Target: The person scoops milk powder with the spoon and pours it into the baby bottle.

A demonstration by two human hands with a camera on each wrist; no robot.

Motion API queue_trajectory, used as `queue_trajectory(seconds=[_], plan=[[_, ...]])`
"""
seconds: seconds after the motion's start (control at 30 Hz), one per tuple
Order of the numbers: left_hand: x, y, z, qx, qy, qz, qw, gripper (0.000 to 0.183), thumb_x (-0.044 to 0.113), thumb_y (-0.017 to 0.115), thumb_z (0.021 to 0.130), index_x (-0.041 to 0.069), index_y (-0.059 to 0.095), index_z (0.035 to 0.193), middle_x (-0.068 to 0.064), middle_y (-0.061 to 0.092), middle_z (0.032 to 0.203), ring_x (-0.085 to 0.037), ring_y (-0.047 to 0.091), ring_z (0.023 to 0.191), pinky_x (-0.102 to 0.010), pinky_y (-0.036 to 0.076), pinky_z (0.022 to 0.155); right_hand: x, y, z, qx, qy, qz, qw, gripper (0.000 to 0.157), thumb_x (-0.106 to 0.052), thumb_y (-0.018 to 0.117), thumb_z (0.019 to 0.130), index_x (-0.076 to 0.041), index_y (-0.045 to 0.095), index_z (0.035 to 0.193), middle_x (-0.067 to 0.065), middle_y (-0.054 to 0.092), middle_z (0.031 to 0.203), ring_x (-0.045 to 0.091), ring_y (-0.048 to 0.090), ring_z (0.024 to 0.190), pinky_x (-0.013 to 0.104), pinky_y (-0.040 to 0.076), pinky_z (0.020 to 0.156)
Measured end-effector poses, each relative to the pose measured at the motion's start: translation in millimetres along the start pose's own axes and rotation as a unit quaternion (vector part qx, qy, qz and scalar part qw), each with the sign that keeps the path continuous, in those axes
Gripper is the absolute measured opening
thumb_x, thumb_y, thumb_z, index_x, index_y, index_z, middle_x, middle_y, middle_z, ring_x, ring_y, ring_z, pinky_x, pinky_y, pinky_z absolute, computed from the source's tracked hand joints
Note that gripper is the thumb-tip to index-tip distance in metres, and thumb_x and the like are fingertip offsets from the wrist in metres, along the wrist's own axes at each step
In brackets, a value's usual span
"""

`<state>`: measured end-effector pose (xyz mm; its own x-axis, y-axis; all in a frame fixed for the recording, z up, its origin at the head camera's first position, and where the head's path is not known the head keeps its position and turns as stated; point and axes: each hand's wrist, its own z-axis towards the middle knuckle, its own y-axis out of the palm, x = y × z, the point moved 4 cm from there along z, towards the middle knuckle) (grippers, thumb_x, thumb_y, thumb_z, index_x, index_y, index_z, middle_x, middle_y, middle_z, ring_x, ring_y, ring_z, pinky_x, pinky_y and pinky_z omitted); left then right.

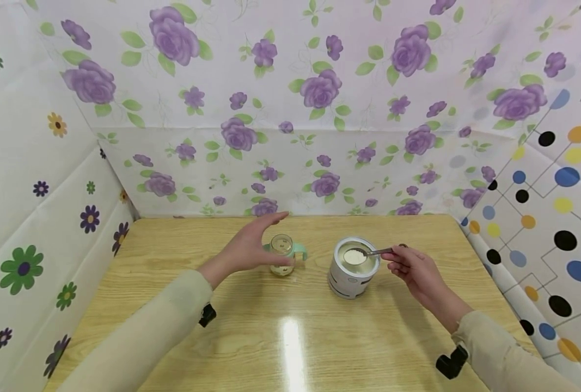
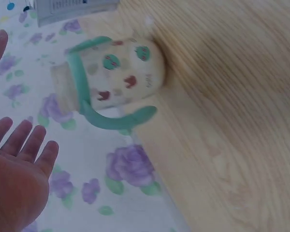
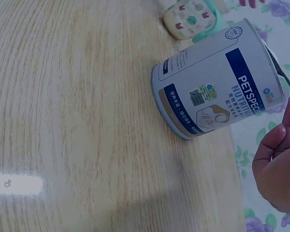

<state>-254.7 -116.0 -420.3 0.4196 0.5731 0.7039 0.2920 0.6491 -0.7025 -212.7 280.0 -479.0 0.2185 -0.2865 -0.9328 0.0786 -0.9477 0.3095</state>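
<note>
White powder heaps the spoon (image 1: 364,254) pinched by the right hand (image 1: 413,268); left hand (image 1: 251,246) spread.

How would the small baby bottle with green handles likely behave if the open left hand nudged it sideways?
The bottle looks small, so probably light and easily slid on the glossy table. It stands upright on a narrow base, so a high push might tip it. Its rounded body could roll, though the green handles would likely stop it.
</note>
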Motion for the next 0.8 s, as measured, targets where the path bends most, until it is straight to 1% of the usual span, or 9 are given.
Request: queue_trajectory(seconds=[0.07,0.13,0.2,0.3,0.43,0.6,0.7,0.8], plan=[[-9.6,0.2,-1.0,-0.005,0.0,-0.01,0.9999,0.108,0.049,0.094,0.081,0.023,0.037,0.168,-0.005,0.045,0.166,-0.033,0.045,0.151,-0.063,0.04,0.118,-2,0.6,0,-0.002,0.0,0.0,1.0,0.027,-0.022,0.057,0.114,-0.014,0.08,0.103,-0.001,0.082,0.098,0.007,0.073,0.081,0.023,0.06,0.082],[-19.0,1.6,-1.5,-0.008,-0.005,-0.015,0.9999,0.107,0.046,0.095,0.081,0.021,0.038,0.168,-0.004,0.045,0.166,-0.033,0.045,0.15,-0.058,0.039,0.121,-4,1.1,0,-0.002,-0.001,0.0,1.0,0.027,-0.022,0.057,0.114,-0.014,0.08,0.103,-0.002,0.082,0.097,0.007,0.073,0.081,0.023,0.06,0.082],[-27.0,3.2,-1.4,-0.01,-0.007,-0.022,0.9997,0.107,0.044,0.096,0.08,0.022,0.038,0.168,-0.003,0.044,0.167,-0.032,0.046,0.15,-0.054,0.038,0.123,-6,1.8,0,-0.003,-0.001,0.0,1.0,0.027,-0.022,0.057,0.114,-0.014,0.08,0.103,-0.002,0.082,0.097,0.007,0.073,0.081,0.023,0.06,0.082],[-37.7,5.1,-0.8,-0.012,-0.012,-0.033,0.9993,0.108,0.042,0.096,0.08,0.023,0.037,0.168,-0.002,0.043,0.168,-0.031,0.046,0.15,-0.051,0.037,0.124,-8,2.7,0,-0.001,0.001,-0.001,1.0,0.026,-0.023,0.058,0.113,-0.014,0.081,0.104,-0.002,0.082,0.096,0.007,0.073,0.081,0.023,0.06,0.082],[-50.3,7.5,-1.3,-0.017,-0.017,-0.051,0.9984,0.108,0.04,0.096,0.081,0.02,0.037,0.168,-0.007,0.042,0.168,-0.033,0.045,0.151,-0.052,0.037,0.124,-10,4.3,0,0.003,0.006,-0.002,1.0,0.026,-0.023,0.058,0.113,-0.014,0.08,0.104,-0.002,0.082,0.096,0.007,0.073,0.08,0.023,0.06,0.083],[-62.1,11.4,-0.3,-0.025,-0.028,-0.07,0.9968,0.105,0.039,0.096,0.082,0.021,0.038,0.167,-0.005,0.043,0.168,-0.031,0.045,0.151,-0.05,0.035,0.125,-13,6.9,0,0.005,0.007,-0.006,1.0,0.025,-0.023,0.058,0.113,-0.014,0.079,0.104,-0.003,0.081,0.095,0.007,0.072,0.08,0.023,0.06,0.084],[-67.0,15.1,0.5,-0.03,-0.026,-0.091,0.9951,0.104,0.038,0.096,0.082,0.02,0.038,0.167,-0.005,0.044,0.167,-0.034,0.045,0.151,-0.052,0.035,0.125,-13,8.1,-1,0.006,0.009,-0.006,1.0,0.025,-0.023,0.057,0.113,-0.014,0.079,0.103,-0.003,0.081,0.094,0.007,0.073,0.08,0.023,0.06,0.084],[-71.4,19.2,1.4,-0.031,-0.029,-0.107,0.9934,0.102,0.037,0.096,0.082,0.02,0.04,0.166,-0.004,0.047,0.165,-0.034,0.047,0.149,-0.051,0.036,0.125,-13,9.0,-1,0.007,0.011,-0.004,1.0,0.026,-0.022,0.057,0.114,-0.014,0.079,0.103,-0.003,0.081,0.094,0.006,0.073,0.08,0.023,0.06,0.084]])
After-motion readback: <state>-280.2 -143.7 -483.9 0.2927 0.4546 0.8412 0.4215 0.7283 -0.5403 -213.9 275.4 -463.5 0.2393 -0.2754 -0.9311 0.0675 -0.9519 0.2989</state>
